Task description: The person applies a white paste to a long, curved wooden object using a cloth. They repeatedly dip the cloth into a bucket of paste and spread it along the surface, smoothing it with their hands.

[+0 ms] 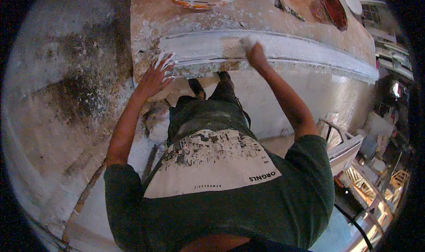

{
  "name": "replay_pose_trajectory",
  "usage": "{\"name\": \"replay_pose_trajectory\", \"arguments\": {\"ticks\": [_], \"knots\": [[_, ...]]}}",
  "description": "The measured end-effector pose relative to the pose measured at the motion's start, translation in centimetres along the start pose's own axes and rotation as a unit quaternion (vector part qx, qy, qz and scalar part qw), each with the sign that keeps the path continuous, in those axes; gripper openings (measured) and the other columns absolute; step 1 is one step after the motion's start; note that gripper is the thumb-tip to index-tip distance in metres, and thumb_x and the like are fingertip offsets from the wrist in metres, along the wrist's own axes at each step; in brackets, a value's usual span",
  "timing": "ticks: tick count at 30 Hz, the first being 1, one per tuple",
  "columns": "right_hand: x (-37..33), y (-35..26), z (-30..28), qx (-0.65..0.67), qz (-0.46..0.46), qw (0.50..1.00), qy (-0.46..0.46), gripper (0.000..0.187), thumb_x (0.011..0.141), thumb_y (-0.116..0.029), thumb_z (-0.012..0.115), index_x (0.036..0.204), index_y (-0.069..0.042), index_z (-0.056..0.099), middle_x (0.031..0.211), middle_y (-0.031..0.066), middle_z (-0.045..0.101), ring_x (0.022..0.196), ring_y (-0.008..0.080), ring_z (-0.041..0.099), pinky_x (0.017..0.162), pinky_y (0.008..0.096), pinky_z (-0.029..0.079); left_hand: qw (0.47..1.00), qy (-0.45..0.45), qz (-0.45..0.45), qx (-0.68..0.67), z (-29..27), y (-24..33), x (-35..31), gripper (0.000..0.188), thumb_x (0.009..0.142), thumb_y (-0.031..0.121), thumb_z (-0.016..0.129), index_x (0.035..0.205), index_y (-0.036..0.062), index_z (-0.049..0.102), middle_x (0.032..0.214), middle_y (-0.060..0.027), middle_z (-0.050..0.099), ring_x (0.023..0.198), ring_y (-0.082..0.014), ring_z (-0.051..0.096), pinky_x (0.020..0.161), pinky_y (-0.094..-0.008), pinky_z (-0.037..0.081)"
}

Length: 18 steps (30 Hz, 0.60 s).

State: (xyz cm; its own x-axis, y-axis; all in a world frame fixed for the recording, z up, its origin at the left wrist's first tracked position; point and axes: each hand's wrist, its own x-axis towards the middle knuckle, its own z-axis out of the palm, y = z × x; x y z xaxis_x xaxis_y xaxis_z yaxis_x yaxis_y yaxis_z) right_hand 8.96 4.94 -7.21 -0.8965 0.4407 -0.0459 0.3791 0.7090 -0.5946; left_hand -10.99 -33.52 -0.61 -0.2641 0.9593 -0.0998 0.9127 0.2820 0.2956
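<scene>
A long white plaster-coated strip (292,47) with ridged edges lies along the near edge of the table. My left hand (154,78) rests at the strip's left end, its fingers spread and smeared with wet white plaster. Over the middle of the strip my right hand (256,55) is closed on a soft-looking white wad (250,40), pressed close to the surface. Whether the wad is cloth or fibre I cannot tell. Beside it, to the left, a patch of the strip looks browner and less white.
On the plaster-spattered table (177,19), a white basin with an orange rim (201,5) stands at the far side. A flat-bladed tool (290,10) and a tilted reddish-brown bucket (330,9) lie farther right. A stained wall (84,83) rises at left; wooden frames (363,185) stand at right.
</scene>
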Motion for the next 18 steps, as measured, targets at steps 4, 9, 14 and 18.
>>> {"name": "replay_pose_trajectory", "arguments": {"ticks": [4, 9, 14, 18], "knots": [[2.8, 2.6, -0.3, 0.211, 0.121, 0.933, 0.266, 0.020, 0.087, -0.017, 0.055, 0.095, 0.001, 0.053, 0.072, 0.0177, 0.055, 0.066, 0.0355, 0.053, 0.064, 0.0476, 0.045, 0.989, -0.043, 0.112, 0.086, -1.5, -1.8, 1.5, 0.043, 0.090, 0.034, 0.053, 0.130, 0.0215, 0.050, 0.152, -0.0019, 0.020, 0.138, -0.0316, 0.021, 0.113, -0.0468, 0.023], [4.7, -1.4, 5.7, 0.226, 0.076, 0.932, 0.272, 0.015, 0.090, -0.016, 0.049, 0.096, -0.003, 0.047, 0.074, 0.0097, 0.053, 0.070, 0.0221, 0.050, 0.069, 0.0374, 0.038, 0.969, -0.053, 0.216, 0.111, -2.4, -2.0, 4.8, 0.037, 0.092, 0.039, 0.048, 0.126, 0.0261, 0.055, 0.152, -0.0009, 0.022, 0.136, -0.0327, 0.026, 0.113, -0.0456, 0.022], [5.4, -4.0, 4.5, 0.082, 0.086, 0.935, 0.334, 0.021, 0.076, -0.022, 0.066, 0.075, -0.002, 0.064, 0.069, 0.0173, 0.062, 0.067, 0.0363, 0.060, 0.067, 0.0445, 0.047, 0.954, -0.121, 0.227, 0.153, -0.7, -1.1, 8.6, 0.036, 0.093, 0.041, 0.045, 0.124, 0.0266, 0.057, 0.147, -0.0025, 0.032, 0.132, -0.0321, 0.034, 0.112, -0.0448, 0.024], [4.4, 1.4, 0.0, 0.270, 0.165, 0.890, 0.327, 0.021, 0.070, -0.022, 0.072, 0.074, -0.002, 0.066, 0.072, 0.0188, 0.064, 0.070, 0.0366, 0.063, 0.069, 0.0440, 0.050, 0.945, -0.065, 0.298, 0.117, 0.6, 3.7, 15.0, 0.034, 0.093, 0.040, 0.045, 0.122, 0.0276, 0.059, 0.145, -0.0029, 0.036, 0.132, -0.0307, 0.036, 0.112, -0.0442, 0.024]]}}
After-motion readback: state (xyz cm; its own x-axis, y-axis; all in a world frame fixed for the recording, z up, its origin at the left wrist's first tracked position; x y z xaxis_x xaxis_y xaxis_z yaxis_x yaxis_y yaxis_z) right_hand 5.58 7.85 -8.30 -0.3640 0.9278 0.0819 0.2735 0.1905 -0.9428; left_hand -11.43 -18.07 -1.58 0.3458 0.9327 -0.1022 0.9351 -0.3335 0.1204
